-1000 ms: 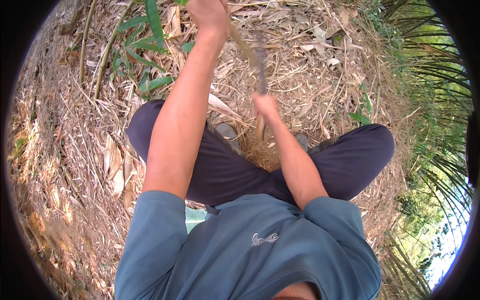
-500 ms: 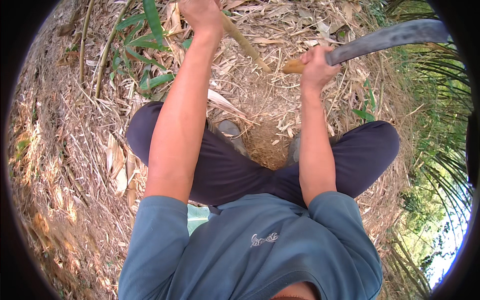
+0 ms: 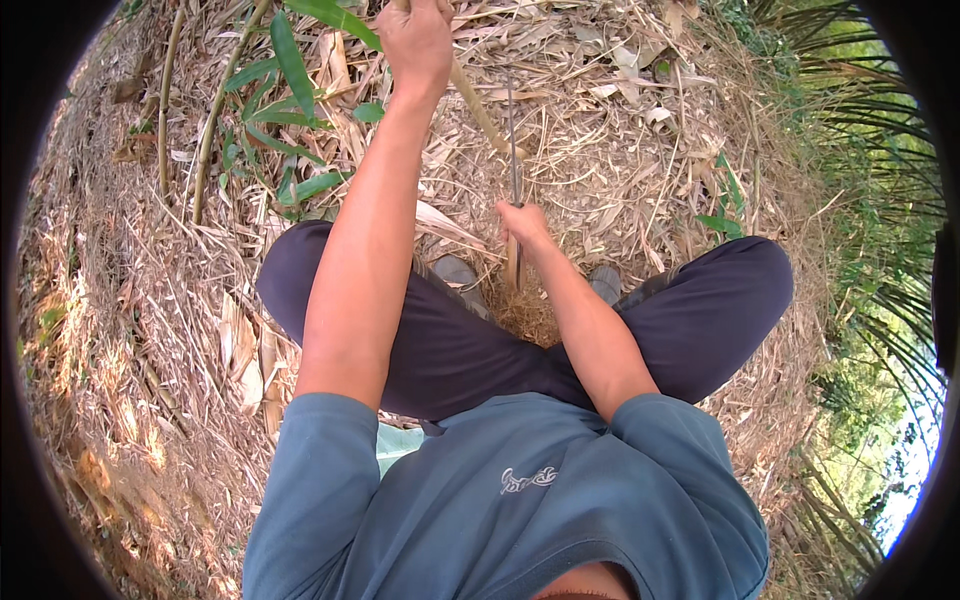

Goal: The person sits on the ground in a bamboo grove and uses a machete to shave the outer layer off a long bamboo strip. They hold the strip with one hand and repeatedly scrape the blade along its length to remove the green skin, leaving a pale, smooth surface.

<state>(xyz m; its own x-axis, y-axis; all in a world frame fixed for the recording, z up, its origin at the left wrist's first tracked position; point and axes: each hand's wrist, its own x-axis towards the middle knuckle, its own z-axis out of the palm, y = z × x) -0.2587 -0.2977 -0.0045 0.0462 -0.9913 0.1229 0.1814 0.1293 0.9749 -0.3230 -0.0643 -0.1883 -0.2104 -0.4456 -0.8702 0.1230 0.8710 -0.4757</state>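
Observation:
My left hand is wrapped round a thin bamboo stalk near the top of the view. The stalk slants down to the right, its lower end close to the ground. Closed on the wooden handle of a machete, my right hand is in front of my shins. The blade is seen nearly edge-on as a thin dark line pointing away from me. It crosses at the stalk's lower end; whether it has cut in, I cannot tell.
Green leaves and two upright stems stand at the far left. Dry leaf litter covers the ground. My shoes and bent knees are close below the blade. Green fronds border the right side.
My right hand has swung the machete down and left, from pointing right to lying against the stalk's lower end. My left hand and the stalk have shifted slightly.

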